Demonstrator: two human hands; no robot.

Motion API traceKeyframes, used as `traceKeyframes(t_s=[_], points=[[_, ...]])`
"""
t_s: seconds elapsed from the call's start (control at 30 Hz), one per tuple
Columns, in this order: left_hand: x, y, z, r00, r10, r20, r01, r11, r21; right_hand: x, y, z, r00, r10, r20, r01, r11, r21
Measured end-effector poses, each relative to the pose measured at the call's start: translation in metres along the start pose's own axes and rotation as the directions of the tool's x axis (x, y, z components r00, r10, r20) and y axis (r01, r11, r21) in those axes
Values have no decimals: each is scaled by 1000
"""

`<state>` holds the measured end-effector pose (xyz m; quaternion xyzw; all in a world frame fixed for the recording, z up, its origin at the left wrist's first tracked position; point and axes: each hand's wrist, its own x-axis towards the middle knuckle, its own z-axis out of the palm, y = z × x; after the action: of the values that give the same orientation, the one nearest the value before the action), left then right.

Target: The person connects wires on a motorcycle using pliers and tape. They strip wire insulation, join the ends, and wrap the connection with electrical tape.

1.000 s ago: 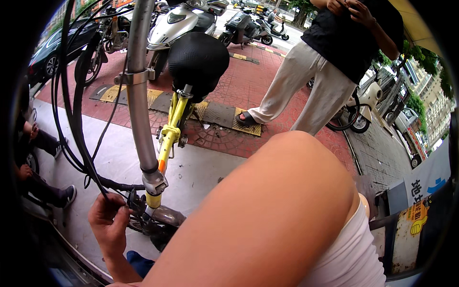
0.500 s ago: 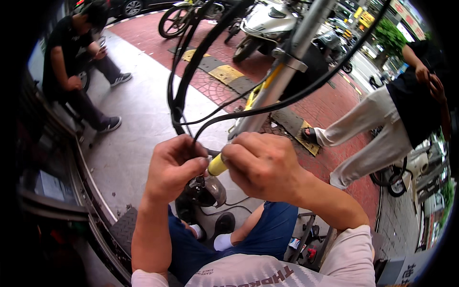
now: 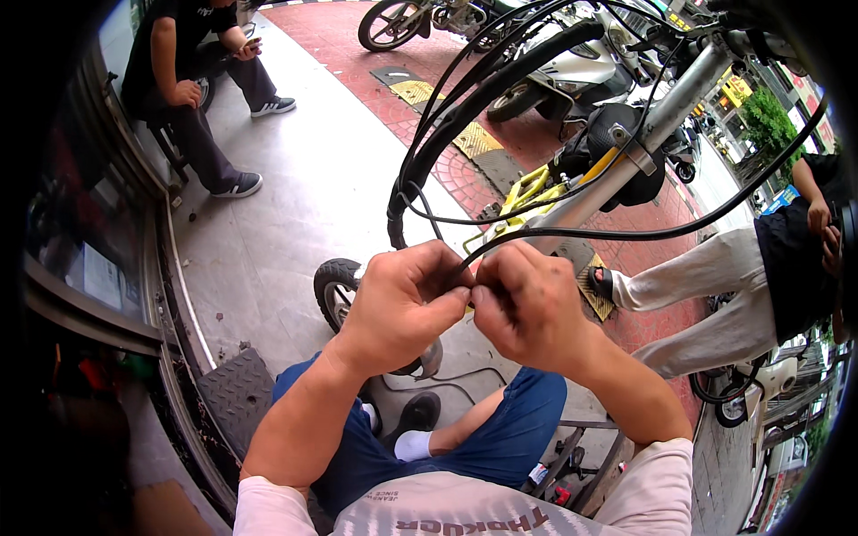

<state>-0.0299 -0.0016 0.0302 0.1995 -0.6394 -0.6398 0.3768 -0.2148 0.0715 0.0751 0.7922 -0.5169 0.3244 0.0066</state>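
My left hand (image 3: 398, 308) and my right hand (image 3: 541, 304) meet in front of me, thumbs and fingertips pressed together. A black cable (image 3: 617, 235) curves in from the upper right and runs down into my left hand's pinch. A sliver of yellow shows between the hands; whatever my right fingers grip is mostly hidden. Just beyond stands a scooter with a silver stem (image 3: 688, 94), a yellow frame (image 3: 532, 192) and a bundle of black cables (image 3: 447, 134). Its small black-tyred wheel (image 3: 334, 290) is partly behind my left wrist.
A person (image 3: 192, 89) sits at the left, holding a phone. Another in light trousers (image 3: 706, 277) stands at the right. Yellow-black ramps (image 3: 474, 141) and a parked motor scooter (image 3: 563, 67) lie beyond. A textured dark plate (image 3: 237, 386) rests by the doorway; loose tools lie beside my leg.
The yellow cylinder that showed in my right hand is now almost covered by my fingers. Both hands have drawn together and appear further right, and the view has shifted.
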Motion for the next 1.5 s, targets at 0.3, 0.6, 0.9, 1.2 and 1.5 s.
traceKeyframes(t_s=[0.3, 0.6, 0.9, 1.2, 1.5], points=[[-2, -2, -2, 958, 284, -41, -254, 905, 341, -10, -1, 8, 617, 507, 602, -673, -57, 738], [-6, 5, -5, 998, 68, 4, -67, 979, 191, -5, 0, 3, 924, -358, -138, 304, 902, -307], [-8, 0, -8, 996, -55, 76, 67, 985, -161, -1, 3, 1, 929, -361, -82, 327, 903, -278], [-7, 7, 0, 938, 348, -3, -311, 842, 442, -15, -2, 26, 886, 438, 150, -434, 672, 600], [-9, 7, -5, 966, 258, -27, -232, 906, 353, -7, -6, 5, 961, 267, 69, -266, 831, 489]])
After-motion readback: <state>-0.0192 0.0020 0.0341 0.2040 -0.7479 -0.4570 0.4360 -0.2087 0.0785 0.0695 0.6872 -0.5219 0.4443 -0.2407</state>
